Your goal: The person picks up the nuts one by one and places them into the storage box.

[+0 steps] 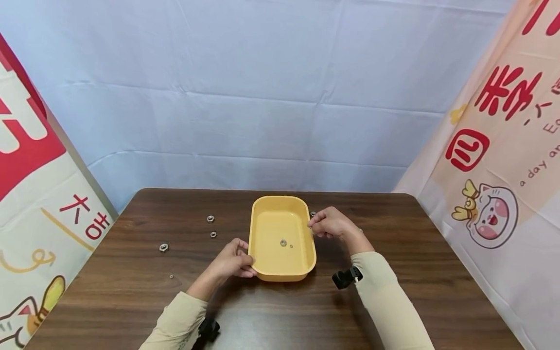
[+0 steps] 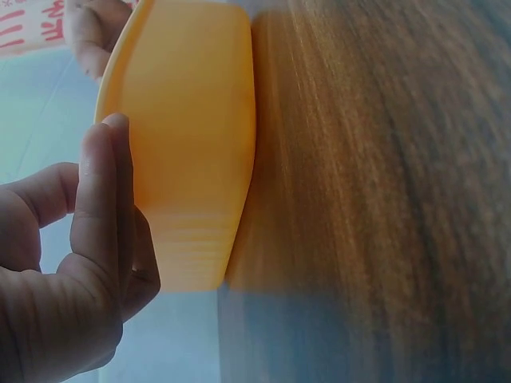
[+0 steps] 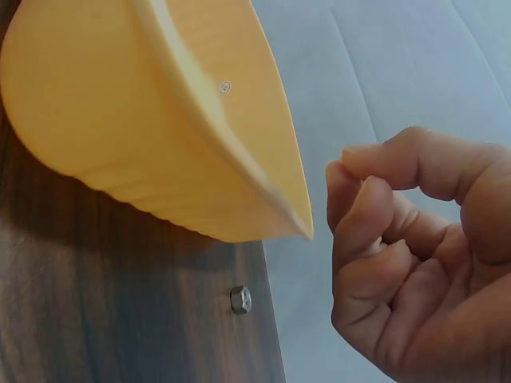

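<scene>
Holding the tray (image 1: 271, 223) on the table (image 1: 415, 296) by its near-left rim, a sound spot for something seemingly light and stiff, the left hand (image 1: 234, 260) faces the right hand (image 1: 333, 223), whose narrow grip by the right rim shows nothing inside.

"Where's the yellow rectangular plastic tray (image 1: 280, 221)?"

"On the brown wood-grain table (image 1: 284, 311), between the left hand (image 1: 234, 260) and the right hand (image 1: 331, 223); a pale blue cloth (image 1: 245, 121) hangs behind the table."

"Inside it?"

"Two silver hexagonal metal nuts (image 1: 283, 243), the smaller just right of the larger."

"Outside?"

"Four more nuts (image 1: 210, 219) lie left. One nut (image 1: 313, 214) lies right of the tray's far end, with perhaps another, mostly hidden, beyond the right wrist."
</scene>
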`<state>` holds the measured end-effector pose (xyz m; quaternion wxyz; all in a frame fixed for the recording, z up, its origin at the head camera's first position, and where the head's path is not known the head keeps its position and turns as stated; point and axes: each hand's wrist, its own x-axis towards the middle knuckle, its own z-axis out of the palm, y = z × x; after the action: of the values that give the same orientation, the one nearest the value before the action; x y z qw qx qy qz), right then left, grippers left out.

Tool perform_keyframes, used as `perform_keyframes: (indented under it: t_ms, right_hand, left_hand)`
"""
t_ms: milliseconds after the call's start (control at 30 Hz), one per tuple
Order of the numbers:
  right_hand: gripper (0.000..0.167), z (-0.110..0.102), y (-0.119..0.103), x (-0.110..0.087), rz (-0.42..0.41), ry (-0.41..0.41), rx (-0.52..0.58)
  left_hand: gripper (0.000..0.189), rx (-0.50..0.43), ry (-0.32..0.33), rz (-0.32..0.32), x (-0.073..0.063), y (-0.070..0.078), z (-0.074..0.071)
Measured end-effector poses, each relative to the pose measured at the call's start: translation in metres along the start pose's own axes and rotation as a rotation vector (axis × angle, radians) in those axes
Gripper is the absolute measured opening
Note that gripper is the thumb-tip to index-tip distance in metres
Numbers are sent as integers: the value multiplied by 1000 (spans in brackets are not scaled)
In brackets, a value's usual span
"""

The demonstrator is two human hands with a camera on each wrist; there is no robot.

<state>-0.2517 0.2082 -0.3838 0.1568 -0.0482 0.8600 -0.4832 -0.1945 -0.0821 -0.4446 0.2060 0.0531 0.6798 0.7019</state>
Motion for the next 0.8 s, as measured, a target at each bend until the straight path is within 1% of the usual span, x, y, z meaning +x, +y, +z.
perform_keyframes:
  t_ms: [133, 267, 367, 567, 800]
  right_hand:
    - [10, 2, -7, 6, 18, -2, -25]
    - [12, 5, -11, 12, 45, -2, -48]
    - [14, 6, -14, 14, 47, 1, -68]
    - [10, 9, -21, 19, 31, -3, -96]
    - [13, 14, -25, 29, 17, -23, -142]
  left_hand:
    - [39, -8, -1, -3, 1, 1, 0]
    - [39, -10, -6, 0, 2, 0, -1]
    - [40, -12, -10, -3, 2, 0, -1]
    - [40, -2, -4, -3, 3, -1, -2]
    - [41, 14, -5, -3, 4, -2, -4]
